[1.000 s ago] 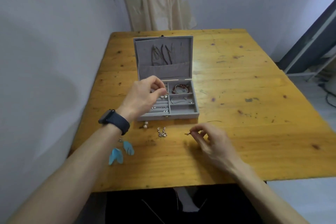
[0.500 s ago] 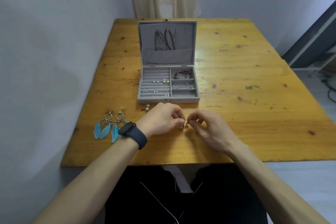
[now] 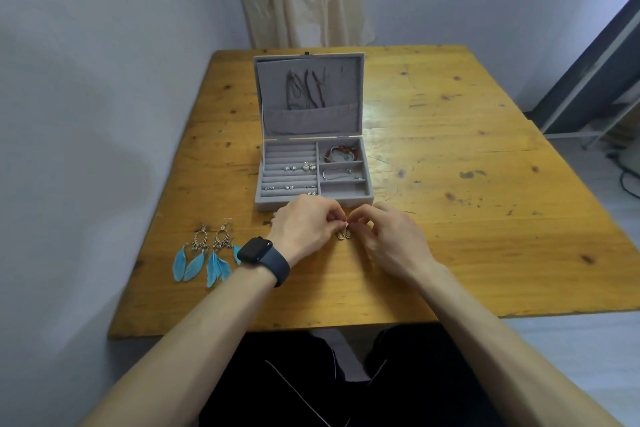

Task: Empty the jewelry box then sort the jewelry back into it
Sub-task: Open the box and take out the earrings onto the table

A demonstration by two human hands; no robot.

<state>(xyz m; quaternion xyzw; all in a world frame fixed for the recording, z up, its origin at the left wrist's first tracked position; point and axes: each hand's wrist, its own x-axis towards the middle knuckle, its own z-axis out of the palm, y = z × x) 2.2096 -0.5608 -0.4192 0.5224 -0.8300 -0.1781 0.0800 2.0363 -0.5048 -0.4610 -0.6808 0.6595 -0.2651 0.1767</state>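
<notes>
While hands meet just before jewelry box (image 3: 277, 205), I call sorting well along: studs (image 3: 290, 168) in rolls, bracelet (image 3: 341, 153) in far right compartment. Left hand (image 3: 308, 229) and right hand (image 3: 391, 239) pinch gold hoop earrings (image 3: 344, 235), seemingly one each. Blue feather earrings (image 3: 204, 253) lie out on table (image 3: 485, 218).

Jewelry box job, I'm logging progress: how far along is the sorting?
Done: studs sit in the ring rolls of the jewelry box, a bracelet in its back right compartment, necklaces hang in the lid. In hand: the left hand and right hand pinch two small loop earrings in front of the box. Left: the blue feather earrings on the table.
</notes>
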